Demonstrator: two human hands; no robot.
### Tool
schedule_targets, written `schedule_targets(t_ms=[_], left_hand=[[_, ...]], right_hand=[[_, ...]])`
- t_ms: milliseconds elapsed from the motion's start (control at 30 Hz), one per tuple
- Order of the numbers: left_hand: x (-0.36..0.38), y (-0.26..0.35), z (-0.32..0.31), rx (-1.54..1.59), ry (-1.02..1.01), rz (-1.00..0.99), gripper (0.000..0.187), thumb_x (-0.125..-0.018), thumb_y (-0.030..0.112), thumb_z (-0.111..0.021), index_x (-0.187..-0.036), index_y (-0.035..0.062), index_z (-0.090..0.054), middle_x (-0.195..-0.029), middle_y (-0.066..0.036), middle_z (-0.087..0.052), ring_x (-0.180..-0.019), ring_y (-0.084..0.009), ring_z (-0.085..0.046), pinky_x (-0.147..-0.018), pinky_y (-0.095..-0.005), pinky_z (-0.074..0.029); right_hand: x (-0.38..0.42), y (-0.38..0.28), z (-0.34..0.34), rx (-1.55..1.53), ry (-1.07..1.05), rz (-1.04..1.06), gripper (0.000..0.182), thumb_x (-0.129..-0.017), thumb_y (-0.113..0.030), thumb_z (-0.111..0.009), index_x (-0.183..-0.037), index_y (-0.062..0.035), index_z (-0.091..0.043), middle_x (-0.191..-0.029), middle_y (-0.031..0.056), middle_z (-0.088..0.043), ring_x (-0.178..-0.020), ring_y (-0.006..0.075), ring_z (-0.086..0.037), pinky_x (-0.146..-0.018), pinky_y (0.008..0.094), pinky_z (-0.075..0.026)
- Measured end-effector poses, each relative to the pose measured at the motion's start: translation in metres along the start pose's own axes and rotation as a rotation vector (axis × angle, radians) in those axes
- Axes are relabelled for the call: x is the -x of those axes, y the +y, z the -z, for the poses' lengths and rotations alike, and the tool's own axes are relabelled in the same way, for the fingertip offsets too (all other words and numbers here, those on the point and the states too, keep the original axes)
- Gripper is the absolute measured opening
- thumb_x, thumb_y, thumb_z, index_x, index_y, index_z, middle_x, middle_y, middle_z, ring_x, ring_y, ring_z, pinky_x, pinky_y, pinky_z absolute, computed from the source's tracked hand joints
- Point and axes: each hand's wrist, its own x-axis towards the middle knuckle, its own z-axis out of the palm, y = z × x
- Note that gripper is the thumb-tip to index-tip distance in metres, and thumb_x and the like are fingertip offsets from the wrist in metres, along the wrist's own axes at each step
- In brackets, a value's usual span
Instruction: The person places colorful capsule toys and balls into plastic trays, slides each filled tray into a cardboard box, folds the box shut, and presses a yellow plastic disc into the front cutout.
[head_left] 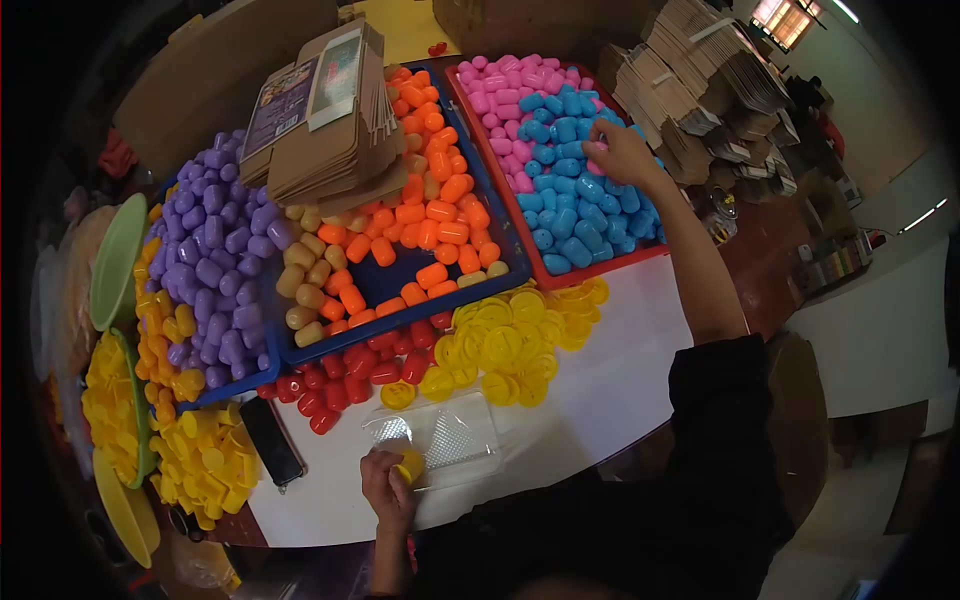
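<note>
My left hand is near the table's front edge, closed around a yellow capsule piece beside a clear plastic bag. My right hand reaches far out over the red tray, its fingers down among the blue capsules next to the pink capsules. I cannot tell whether those fingers hold one. Loose yellow capsule halves lie heaped between the two hands.
A blue tray holds orange and tan capsules; purple capsules pile at the left. Red capsules lie in front. Folded cardboard boxes rest on top. A phone, green bowls and stacked cartons stand around.
</note>
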Motion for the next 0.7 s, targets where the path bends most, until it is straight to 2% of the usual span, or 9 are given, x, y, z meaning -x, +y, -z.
schedule_targets(t_ms=[100,167,300,367,467,533,600,633,700], left_hand=[[0.000,0.003,0.002,-0.022,-0.006,0.020,0.014,-0.087,0.008,-0.043,-0.087,-0.0008,-0.054,-0.085,-0.014,-0.053,-0.081,-0.0259,-0.054,-0.075,-0.0329,-0.043],[-0.001,0.007,0.000,0.036,0.003,0.125,0.012,-0.081,0.005,-0.046,-0.084,0.0010,-0.057,-0.084,-0.015,-0.055,-0.081,-0.0298,-0.053,-0.077,-0.0376,-0.044],[-0.002,0.006,-0.001,0.004,0.014,0.097,0.012,-0.080,0.004,-0.046,-0.085,0.0017,-0.057,-0.083,-0.014,-0.055,-0.081,-0.0298,-0.054,-0.075,-0.0369,-0.044],[-0.002,0.006,0.000,-0.004,0.023,0.106,0.012,-0.080,0.004,-0.047,-0.085,0.0016,-0.058,-0.083,-0.014,-0.056,-0.082,-0.0296,-0.054,-0.076,-0.0365,-0.044],[0.001,0.005,0.002,0.046,0.020,0.138,0.013,-0.079,0.003,-0.048,-0.085,0.0013,-0.060,-0.085,-0.014,-0.058,-0.083,-0.0291,-0.055,-0.077,-0.0360,-0.045],[0.001,0.002,0.004,0.098,0.015,0.170,0.013,-0.079,0.002,-0.049,-0.085,0.0010,-0.060,-0.087,-0.015,-0.059,-0.084,-0.0288,-0.056,-0.078,-0.0357,-0.045],[0.003,-0.002,0.002,0.182,0.012,0.217,0.013,-0.079,0.002,-0.050,-0.086,0.0008,-0.062,-0.089,-0.014,-0.061,-0.084,-0.0284,-0.056,-0.078,-0.0354,-0.045],[0.004,-0.002,0.000,0.181,0.020,0.219,0.013,-0.079,0.002,-0.050,-0.087,0.0010,-0.062,-0.089,-0.014,-0.062,-0.084,-0.0282,-0.057,-0.078,-0.0350,-0.045],[0.006,-0.001,-0.002,0.158,0.034,0.229,0.013,-0.080,0.003,-0.051,-0.088,0.0015,-0.061,-0.088,-0.013,-0.062,-0.084,-0.0277,-0.057,-0.078,-0.0341,-0.045]], right_hand=[[-0.035,-0.043,-0.011,0.272,-0.063,-0.006,0.033,-0.077,-0.034,-0.064,-0.091,-0.0056,-0.057,-0.084,0.0141,-0.064,-0.079,0.0287,-0.062,-0.067,0.0399,-0.048],[-0.066,-0.045,-0.036,0.448,-0.032,-0.052,0.033,-0.073,-0.035,-0.065,-0.094,-0.0091,-0.061,-0.092,0.0143,-0.065,-0.084,0.0304,-0.063,-0.070,0.0429,-0.049],[-0.118,-0.013,-0.103,0.624,-0.090,0.065,0.023,-0.078,-0.023,-0.059,-0.097,-0.0102,-0.062,-0.095,0.0126,-0.065,-0.092,0.0314,-0.062,-0.073,0.0425,-0.051],[-0.138,0.026,-0.151,0.644,-0.164,-0.055,0.024,-0.078,-0.014,-0.056,-0.102,-0.0121,-0.062,-0.097,0.0116,-0.064,-0.090,0.0308,-0.063,-0.072,0.0429,-0.051],[-0.086,-0.022,-0.095,0.596,-0.020,0.122,0.028,-0.079,-0.013,-0.059,-0.106,-0.0105,-0.061,-0.098,0.0110,-0.062,-0.087,0.0307,-0.062,-0.071,0.0426,-0.051],[-0.031,-0.085,-0.049,0.251,0.007,0.264,0.032,-0.078,-0.020,-0.062,-0.108,-0.0086,-0.060,-0.099,0.0114,-0.060,-0.085,0.0308,-0.061,-0.071,0.0406,-0.050],[0.048,-0.140,-0.034,-0.337,-0.226,0.560,0.038,-0.075,-0.025,-0.068,-0.109,-0.0117,-0.058,-0.098,0.0110,-0.058,-0.090,0.0292,-0.058,-0.076,0.0389,-0.047],[0.092,-0.167,-0.035,-0.403,-0.433,0.708,0.037,-0.075,-0.025,-0.069,-0.108,-0.0126,-0.059,-0.100,0.0092,-0.057,-0.094,0.0263,-0.056,-0.076,0.0390,-0.047],[0.170,-0.214,-0.051,-0.209,-0.834,0.878,0.038,-0.078,-0.024,-0.065,-0.113,-0.0129,-0.055,-0.111,0.0071,-0.054,-0.099,0.0247,-0.054,-0.079,0.0372,-0.046]])
